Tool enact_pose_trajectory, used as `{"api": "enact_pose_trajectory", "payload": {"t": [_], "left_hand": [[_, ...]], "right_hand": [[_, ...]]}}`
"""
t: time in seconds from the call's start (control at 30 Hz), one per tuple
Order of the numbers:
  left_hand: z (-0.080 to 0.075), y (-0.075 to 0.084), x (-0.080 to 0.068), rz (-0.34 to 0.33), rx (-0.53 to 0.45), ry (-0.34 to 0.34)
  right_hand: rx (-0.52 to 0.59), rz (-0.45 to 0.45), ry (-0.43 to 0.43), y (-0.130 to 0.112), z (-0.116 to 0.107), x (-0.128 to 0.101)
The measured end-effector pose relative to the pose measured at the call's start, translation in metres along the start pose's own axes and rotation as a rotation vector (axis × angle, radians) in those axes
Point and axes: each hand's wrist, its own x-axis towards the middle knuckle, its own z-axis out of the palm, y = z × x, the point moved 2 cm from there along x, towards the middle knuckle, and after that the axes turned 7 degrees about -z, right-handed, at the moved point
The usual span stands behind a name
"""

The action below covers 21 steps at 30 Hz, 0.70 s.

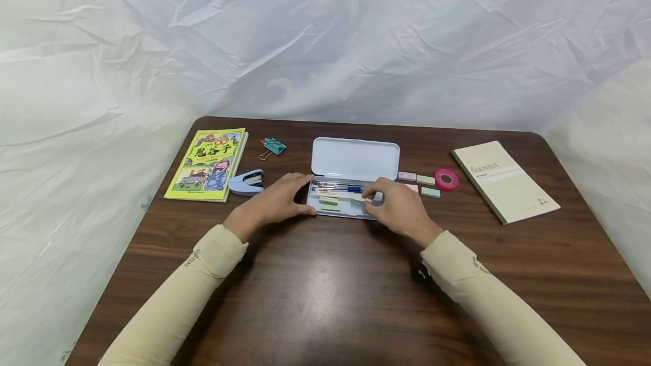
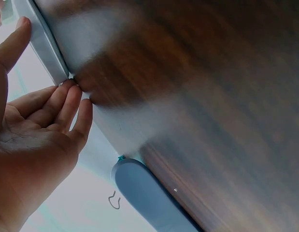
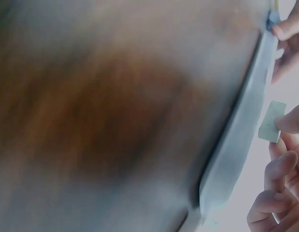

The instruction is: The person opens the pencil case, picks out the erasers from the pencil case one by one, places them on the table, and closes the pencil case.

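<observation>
An open white metal pencil case (image 1: 355,158) lies mid-table, lid tipped back. My left hand (image 1: 277,199) touches its left end, the thumb at the front corner and the other fingers loosely extended along the side. Over the right part of the tray, my right hand (image 1: 404,208) pinches a small pale green eraser (image 3: 271,123) between thumb and fingertips. Pens (image 1: 348,188), one with a blue cap, lie along the back of the tray. Another pale eraser (image 1: 328,200) sits at the tray's left.
Left of the case are a light blue stapler (image 1: 246,183), teal binder clips (image 1: 273,146) and a yellow book (image 1: 205,165). To its right lie several small blocks, including a pink one (image 1: 407,176), beside a pink tape roll (image 1: 446,179). A cream notebook (image 1: 506,182) is farther right.
</observation>
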Motion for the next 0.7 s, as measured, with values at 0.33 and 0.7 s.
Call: {"api": "enact_pose_trajectory", "payload": {"t": [0.33, 0.7], "left_hand": [[-0.001, 0.002, 0.000, 0.000, 0.004, -0.001], [-0.001, 0.003, -0.003, -0.003, 0.010, 0.000]], "right_hand": [[-0.021, 0.050, -0.007, 0.029, -0.035, -0.017], [-0.095, 0.106, -0.034, 0.068, -0.071, -0.045]]}}
